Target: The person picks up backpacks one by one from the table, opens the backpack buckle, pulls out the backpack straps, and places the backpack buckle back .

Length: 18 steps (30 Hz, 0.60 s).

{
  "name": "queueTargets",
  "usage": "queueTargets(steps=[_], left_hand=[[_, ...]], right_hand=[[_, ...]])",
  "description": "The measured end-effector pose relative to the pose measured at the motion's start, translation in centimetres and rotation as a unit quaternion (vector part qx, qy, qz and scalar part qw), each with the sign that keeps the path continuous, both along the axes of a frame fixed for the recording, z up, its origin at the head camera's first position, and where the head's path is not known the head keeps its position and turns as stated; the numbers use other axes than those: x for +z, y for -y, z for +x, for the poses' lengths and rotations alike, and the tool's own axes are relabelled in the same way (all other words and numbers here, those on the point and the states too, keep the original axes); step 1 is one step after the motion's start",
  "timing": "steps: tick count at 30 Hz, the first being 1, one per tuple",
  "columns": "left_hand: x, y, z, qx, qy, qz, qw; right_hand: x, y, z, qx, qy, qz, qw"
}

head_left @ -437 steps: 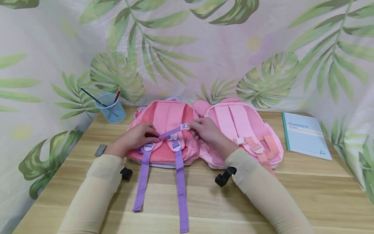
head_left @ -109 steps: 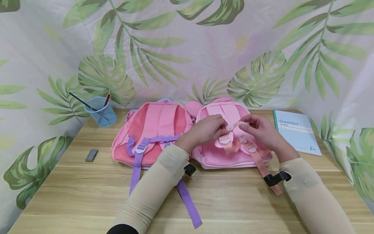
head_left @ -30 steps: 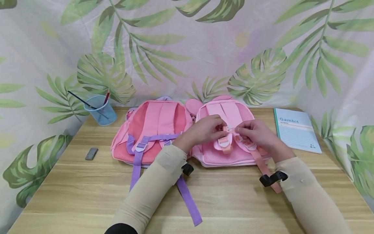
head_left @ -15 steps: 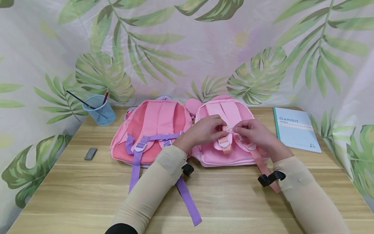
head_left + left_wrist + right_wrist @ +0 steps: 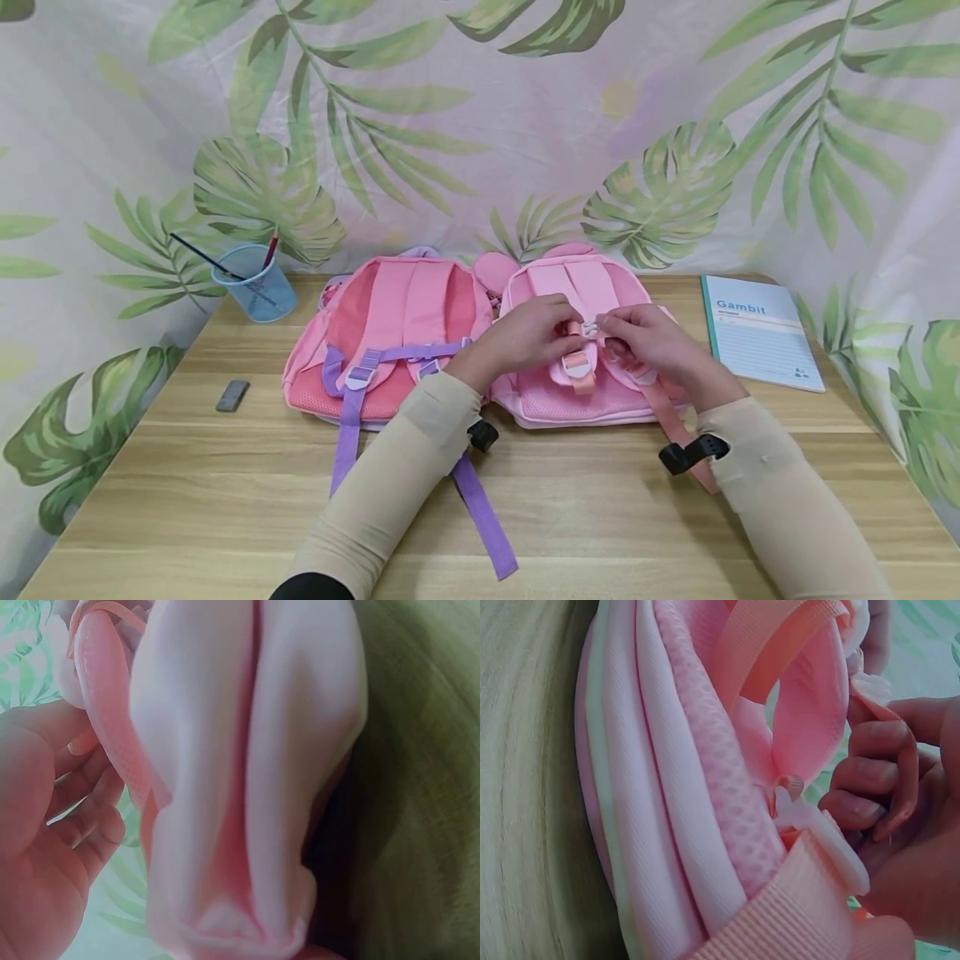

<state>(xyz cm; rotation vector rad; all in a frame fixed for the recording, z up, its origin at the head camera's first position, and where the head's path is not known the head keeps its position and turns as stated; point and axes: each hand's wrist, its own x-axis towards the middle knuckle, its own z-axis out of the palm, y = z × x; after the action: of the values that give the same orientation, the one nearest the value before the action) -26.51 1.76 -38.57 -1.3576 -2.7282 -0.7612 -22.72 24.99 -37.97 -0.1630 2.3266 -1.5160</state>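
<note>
On the right, a light pink backpack (image 5: 558, 408) lies back side up with its shoulder straps facing me. My left hand (image 5: 532, 333) pinches an orange strap (image 5: 576, 328) above it, beside a small white buckle (image 5: 589, 329). From the other side, my right hand (image 5: 648, 337) holds the strap at the buckle, fingertips right on it. In the right wrist view, an orange strap end (image 5: 907, 776) runs between its curled fingers (image 5: 866, 772). The left wrist view shows the left hand (image 5: 45, 810) beside the bag's side, fingertips partly hidden.
A second pink backpack (image 5: 318, 390) with purple straps (image 5: 483, 521) lies at left, touching the first; its purple chest strap (image 5: 405, 353) runs across. Around them are a blue mesh pen cup (image 5: 262, 292), a grey eraser-like block (image 5: 233, 395) and a notebook (image 5: 765, 333).
Both hands have gone from the left backpack's purple strap to the right backpack's orange one. Lately the two hands have come together at the buckle, and the right fingertips have shifted slightly left.
</note>
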Motion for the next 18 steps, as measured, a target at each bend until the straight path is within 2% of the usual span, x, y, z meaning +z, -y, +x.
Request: queueTargets(steps=[3,8,10,12,18], left_hand=[[0.08,-0.07,-0.04,-0.003,-0.007,-0.010,0.9999],[0.17,-0.21,-0.06,-0.002,-0.017,-0.030,0.9994],[0.24,-0.21,-0.02,-0.001,-0.018,-0.034,0.9992],[0.30,-0.18,0.04,0.000,-0.019,-0.034,0.9992],[0.33,0.03,0.00,0.003,-0.005,-0.038,0.9993]], right_hand=[[0.18,-0.08,0.05,0.007,0.000,0.009,0.9999],[0.31,0.01,-0.02,0.029,-0.042,0.058,0.9970],[0.28,0.14,-0.07,0.028,-0.049,0.061,0.9965],[0.20,0.26,-0.11,0.020,-0.048,0.057,0.9971],[0.07,0.40,-0.06,-0.011,-0.004,0.010,0.9999]])
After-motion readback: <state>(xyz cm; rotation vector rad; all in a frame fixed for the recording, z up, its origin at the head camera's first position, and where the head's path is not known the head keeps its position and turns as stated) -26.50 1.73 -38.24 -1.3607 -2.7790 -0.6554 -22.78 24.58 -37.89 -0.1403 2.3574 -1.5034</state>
